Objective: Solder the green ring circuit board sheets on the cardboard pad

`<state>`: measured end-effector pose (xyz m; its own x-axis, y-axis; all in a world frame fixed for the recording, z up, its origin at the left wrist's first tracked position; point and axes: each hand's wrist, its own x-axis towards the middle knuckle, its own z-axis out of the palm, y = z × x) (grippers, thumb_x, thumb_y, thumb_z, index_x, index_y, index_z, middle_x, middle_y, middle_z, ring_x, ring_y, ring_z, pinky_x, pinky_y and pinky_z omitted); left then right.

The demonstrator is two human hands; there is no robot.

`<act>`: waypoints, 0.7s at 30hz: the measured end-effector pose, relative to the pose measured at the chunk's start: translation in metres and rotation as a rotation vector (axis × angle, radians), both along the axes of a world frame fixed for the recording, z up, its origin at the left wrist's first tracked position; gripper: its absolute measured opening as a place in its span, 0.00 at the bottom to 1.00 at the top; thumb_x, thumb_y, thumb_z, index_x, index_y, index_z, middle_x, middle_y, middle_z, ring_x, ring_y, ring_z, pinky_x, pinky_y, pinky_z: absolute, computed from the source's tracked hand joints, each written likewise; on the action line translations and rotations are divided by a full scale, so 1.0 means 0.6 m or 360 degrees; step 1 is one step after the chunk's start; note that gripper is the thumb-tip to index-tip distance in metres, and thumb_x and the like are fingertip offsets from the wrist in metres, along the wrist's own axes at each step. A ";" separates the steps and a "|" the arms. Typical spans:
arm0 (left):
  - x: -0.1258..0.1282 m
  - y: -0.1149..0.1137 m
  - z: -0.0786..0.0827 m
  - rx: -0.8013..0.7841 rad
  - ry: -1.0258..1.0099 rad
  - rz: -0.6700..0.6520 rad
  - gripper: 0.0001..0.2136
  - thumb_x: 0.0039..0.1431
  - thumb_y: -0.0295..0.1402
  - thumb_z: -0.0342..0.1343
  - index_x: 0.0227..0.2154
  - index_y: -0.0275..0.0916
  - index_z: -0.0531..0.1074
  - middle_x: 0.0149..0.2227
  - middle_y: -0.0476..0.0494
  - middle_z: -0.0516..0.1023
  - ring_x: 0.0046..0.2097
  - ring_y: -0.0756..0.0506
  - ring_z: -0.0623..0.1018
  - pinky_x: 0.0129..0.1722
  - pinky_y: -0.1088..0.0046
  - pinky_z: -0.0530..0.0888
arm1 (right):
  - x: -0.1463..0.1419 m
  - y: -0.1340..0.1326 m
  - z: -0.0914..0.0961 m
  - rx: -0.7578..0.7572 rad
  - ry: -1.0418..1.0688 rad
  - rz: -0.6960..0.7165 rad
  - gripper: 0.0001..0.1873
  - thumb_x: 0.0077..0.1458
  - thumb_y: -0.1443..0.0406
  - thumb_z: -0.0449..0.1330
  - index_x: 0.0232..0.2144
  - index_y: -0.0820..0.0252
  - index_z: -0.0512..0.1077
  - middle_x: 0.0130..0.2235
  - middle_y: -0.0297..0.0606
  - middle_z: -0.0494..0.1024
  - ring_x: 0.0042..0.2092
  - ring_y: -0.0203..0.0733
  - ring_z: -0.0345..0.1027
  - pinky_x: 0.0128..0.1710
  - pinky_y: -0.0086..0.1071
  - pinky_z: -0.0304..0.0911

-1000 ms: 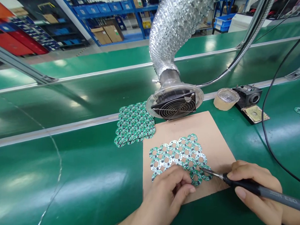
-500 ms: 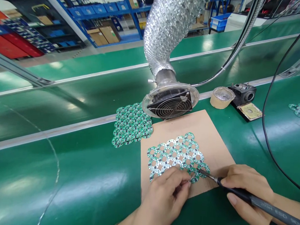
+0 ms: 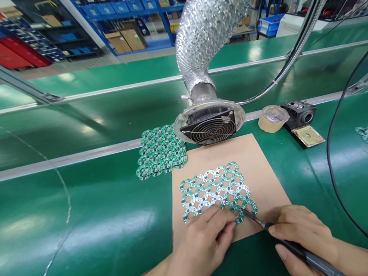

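Observation:
My left hand [image 3: 203,239] rests at the near edge of a panel of ring-shaped green circuit boards [image 3: 205,186]. Its thumb and forefinger pinch a thin silvery solder wire [image 3: 237,215], of which only a short end shows. In my right hand [image 3: 304,232] is a dark soldering iron [image 3: 289,245], held like a pen and slanting in from the right. The iron's tip meets the panel's near right corner, close to the wire end; exact contact is too small to tell. Beneath the panel lies a brown cardboard sheet [image 3: 261,169].
A fume extractor fan [image 3: 213,129] on a silver duct [image 3: 202,38] hangs just beyond the panel. Stacked circuit panels [image 3: 162,151] lie left of it. At the back right stand a round tub [image 3: 272,123] and an iron stand [image 3: 299,114]. A black cable [image 3: 329,159] loops down at right.
The view has shifted slightly. Both hands stay at the same corner of the panel, and the iron's handle has tilted a little lower with my right hand.

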<state>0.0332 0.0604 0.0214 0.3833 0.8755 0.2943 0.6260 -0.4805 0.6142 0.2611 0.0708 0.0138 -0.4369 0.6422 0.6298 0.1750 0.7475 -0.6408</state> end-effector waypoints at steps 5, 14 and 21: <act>0.003 0.000 -0.008 0.0005 0.0009 -0.0001 0.06 0.59 0.25 0.49 0.33 0.40 0.70 0.28 0.49 0.74 0.27 0.52 0.73 0.26 0.77 0.70 | -0.004 0.001 0.011 0.0004 -0.0019 -0.0050 0.17 0.43 0.74 0.53 0.38 0.66 0.70 0.22 0.38 0.72 0.23 0.39 0.68 0.24 0.34 0.66; 0.008 0.001 -0.002 0.0052 0.0008 -0.0014 0.06 0.59 0.25 0.49 0.34 0.39 0.70 0.28 0.49 0.75 0.28 0.52 0.73 0.25 0.78 0.68 | -0.002 -0.001 0.013 -0.0058 -0.0006 -0.0059 0.11 0.46 0.73 0.53 0.35 0.65 0.70 0.21 0.37 0.70 0.21 0.38 0.65 0.22 0.33 0.62; 0.011 0.001 -0.007 0.0053 0.0074 -0.0017 0.06 0.60 0.26 0.48 0.34 0.40 0.69 0.27 0.50 0.73 0.27 0.51 0.72 0.24 0.77 0.67 | -0.004 -0.004 0.012 -0.0046 0.0018 -0.0096 0.13 0.44 0.73 0.53 0.34 0.65 0.70 0.21 0.37 0.70 0.22 0.39 0.65 0.23 0.34 0.62</act>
